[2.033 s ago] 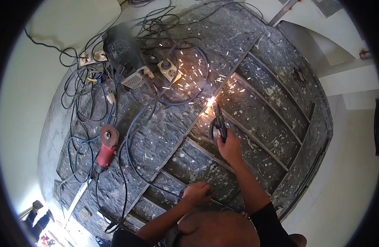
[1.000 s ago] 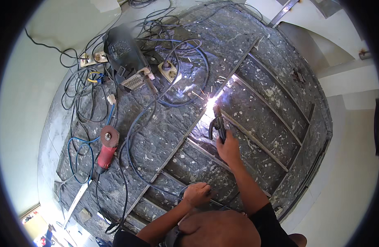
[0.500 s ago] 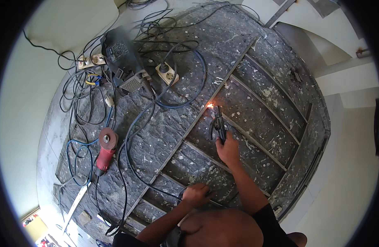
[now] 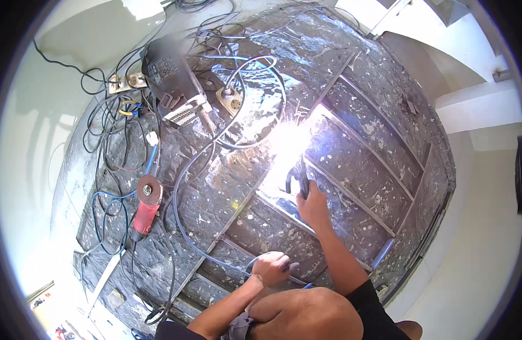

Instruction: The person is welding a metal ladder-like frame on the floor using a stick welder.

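My right hand [image 4: 315,207] is closed round the handle of a black welding electrode holder [image 4: 299,180]. From its tip a blinding white arc [image 4: 291,139] burns against the long bar of a metal frame [image 4: 236,214] lying on the ground. The glare hides the electrode and the spot it touches. My left hand [image 4: 272,268] rests by my bent knee with its fingers curled. A dark cable [image 4: 227,263] runs up to that hand; whether the fingers grip it is hidden.
A red angle grinder [image 4: 145,218] lies left of the frame. Beyond it are a dark welding machine [image 4: 163,71], tangled cables [image 4: 105,127], a power strip [image 4: 125,83] and a socket block [image 4: 232,103]. Paint-spotted dark sheeting [image 4: 249,232] covers the floor; a pale wall [image 4: 34,170] rises at left.
The small orange glow at the electrode holder's tip has become a large white arc, lighting the floor and walls. Both hands have hardly moved.
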Motion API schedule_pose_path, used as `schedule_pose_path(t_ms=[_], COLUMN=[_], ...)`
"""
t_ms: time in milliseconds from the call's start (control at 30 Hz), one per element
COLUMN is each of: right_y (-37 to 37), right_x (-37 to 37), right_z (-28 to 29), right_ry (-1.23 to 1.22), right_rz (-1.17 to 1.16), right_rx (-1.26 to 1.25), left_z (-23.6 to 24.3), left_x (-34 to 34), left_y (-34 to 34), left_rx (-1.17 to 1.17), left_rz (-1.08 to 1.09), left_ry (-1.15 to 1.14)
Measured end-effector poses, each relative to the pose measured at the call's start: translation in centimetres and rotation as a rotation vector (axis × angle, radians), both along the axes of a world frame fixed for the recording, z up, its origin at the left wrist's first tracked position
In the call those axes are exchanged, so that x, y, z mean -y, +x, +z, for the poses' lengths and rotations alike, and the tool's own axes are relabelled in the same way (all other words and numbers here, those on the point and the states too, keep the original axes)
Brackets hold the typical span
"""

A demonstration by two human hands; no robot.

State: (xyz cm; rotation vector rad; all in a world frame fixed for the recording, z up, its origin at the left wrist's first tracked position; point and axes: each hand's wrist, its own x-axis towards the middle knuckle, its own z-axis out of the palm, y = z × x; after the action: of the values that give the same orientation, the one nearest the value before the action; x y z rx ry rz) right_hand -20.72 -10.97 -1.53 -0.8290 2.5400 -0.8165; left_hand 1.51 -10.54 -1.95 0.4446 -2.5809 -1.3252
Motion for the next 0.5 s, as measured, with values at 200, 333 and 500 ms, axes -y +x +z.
schedule_pose_path(t_ms=[200,333,500], right_y=[0.05,0.06,-0.02], right_x=[0.08,0.23,0.3], right_z=[0.12,0.31,0.35], right_ry=[0.028,0.021,0.011], right_rz=[-0.004,-0.015,-0.056], right_rx=[0.037,0.015,0.015], left_z=[-0.04,-0.13,-0.03], left_x=[-0.12,-0.05,-0.03], left_y=[0.09,0.03,0.14], left_rx=[0.043,0.009,0.044], left_rz=[0.004,0.007,-0.029], left_ry=[-0.018,-0.011,-0.001])
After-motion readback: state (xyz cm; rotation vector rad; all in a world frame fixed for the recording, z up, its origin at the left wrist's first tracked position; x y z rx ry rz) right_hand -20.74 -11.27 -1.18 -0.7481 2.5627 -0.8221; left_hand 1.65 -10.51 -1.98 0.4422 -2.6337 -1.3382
